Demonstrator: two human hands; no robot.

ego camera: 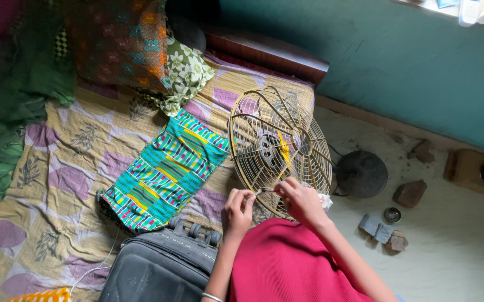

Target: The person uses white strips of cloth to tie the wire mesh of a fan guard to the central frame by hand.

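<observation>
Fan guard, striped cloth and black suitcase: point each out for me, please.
fan guard (pixel 280 146): head view, on the wire grille near the hub.
striped cloth (pixel 166 170): head view, on its middle.
black suitcase (pixel 158 268): head view, on its top panel.

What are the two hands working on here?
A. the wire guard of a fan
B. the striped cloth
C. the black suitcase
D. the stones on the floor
A: the left hand and right hand both pinch the lower rim of the fan's wire guard.

Both hands, left (pixel 237 208) and right (pixel 300 199), raised close together, fingers pinched, forearms bare.
</observation>
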